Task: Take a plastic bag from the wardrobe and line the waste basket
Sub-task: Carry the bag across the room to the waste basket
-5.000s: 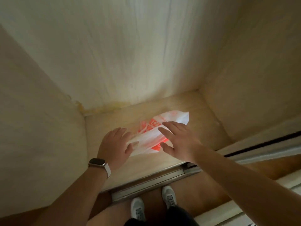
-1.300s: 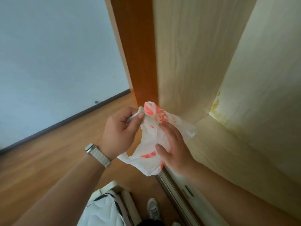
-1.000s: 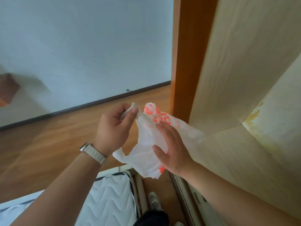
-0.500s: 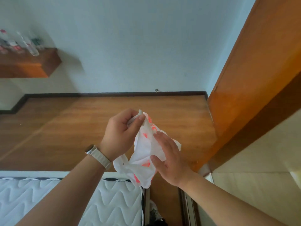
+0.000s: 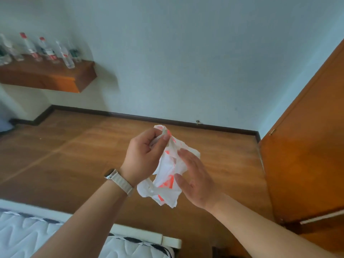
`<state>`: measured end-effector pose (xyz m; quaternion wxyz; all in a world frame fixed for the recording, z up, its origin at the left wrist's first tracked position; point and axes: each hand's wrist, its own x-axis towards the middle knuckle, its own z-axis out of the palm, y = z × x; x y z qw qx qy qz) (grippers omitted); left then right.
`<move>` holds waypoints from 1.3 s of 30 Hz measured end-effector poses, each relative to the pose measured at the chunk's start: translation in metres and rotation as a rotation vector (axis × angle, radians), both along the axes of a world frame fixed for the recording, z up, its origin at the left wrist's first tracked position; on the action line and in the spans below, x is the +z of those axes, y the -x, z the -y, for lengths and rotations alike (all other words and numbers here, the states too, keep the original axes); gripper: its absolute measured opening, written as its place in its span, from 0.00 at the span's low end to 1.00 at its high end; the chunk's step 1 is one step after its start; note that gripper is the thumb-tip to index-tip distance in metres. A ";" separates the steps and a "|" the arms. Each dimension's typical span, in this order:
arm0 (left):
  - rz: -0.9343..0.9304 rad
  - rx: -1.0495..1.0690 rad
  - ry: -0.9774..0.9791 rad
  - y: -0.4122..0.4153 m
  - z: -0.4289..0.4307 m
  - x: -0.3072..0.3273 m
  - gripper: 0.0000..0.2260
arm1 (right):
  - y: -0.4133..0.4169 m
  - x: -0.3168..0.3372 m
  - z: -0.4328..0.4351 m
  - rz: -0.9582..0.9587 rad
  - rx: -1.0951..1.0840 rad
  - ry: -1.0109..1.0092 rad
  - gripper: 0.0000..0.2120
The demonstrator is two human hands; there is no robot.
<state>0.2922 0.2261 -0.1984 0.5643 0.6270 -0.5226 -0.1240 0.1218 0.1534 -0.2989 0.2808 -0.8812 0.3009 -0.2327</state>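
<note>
Nearest me, a mattress [image 5: 28,235] corner sits under my forearms. Above it my left hand [image 5: 144,157] pinches the bunched top of the plastic bag [image 5: 167,175] between thumb and curled fingers, I judge so the crumpled body hangs free. My right hand [image 5: 195,175] lies flat against the bag's side, fingers straight and gripping nothing, likely steadying it to find the mouth. The bag hangs between both hands over the wooden floor [image 5: 74,155]. Farther off are a shelf [image 5: 55,77] of bottles [image 5: 50,51] and an orange door [image 5: 305,146]; I see no waste basket
</note>
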 end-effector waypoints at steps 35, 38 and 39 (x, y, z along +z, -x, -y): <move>0.014 0.860 -0.192 -0.177 0.264 0.034 0.13 | -0.293 0.010 0.336 0.156 0.735 -0.166 0.24; 0.046 0.875 -0.189 -0.193 0.276 0.033 0.13 | -0.302 0.012 0.349 0.150 0.737 -0.180 0.22; 0.051 0.876 -0.185 -0.200 0.278 0.033 0.13 | -0.306 0.014 0.352 0.149 0.734 -0.181 0.22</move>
